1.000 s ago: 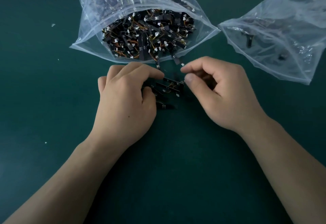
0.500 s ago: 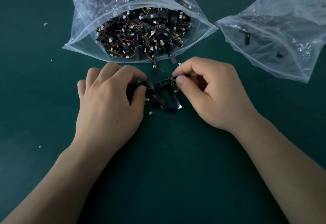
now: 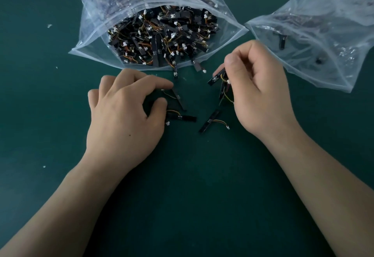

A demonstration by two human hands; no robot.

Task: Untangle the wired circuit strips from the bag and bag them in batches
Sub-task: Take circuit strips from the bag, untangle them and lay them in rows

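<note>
A clear zip bag (image 3: pixel 97 40) lies open toward me, packed with tangled black circuit strips (image 3: pixel 162 36) with orange and yellow wires. My left hand (image 3: pixel 125 115) rests on the green table with curled fingers, pinning two strips (image 3: pixel 180 117) under its thumb and forefinger. My right hand (image 3: pixel 259 89) pinches a small bunch of strips (image 3: pixel 219 78) lifted just off the table. One loose strip (image 3: pixel 209 121) with a white plug lies between the hands.
A second clear bag (image 3: pixel 323 34), nearly empty with a few strips inside, lies at the upper right. Two strips (image 3: pixel 175 70) poke out of the full bag's mouth. Small white specks (image 3: pixel 49 26) dot the dark green table (image 3: pixel 192 196).
The hands have pulled apart. The clump held between them has split: my right hand took a bunch to the right, my left kept two strips, one dropped between.
</note>
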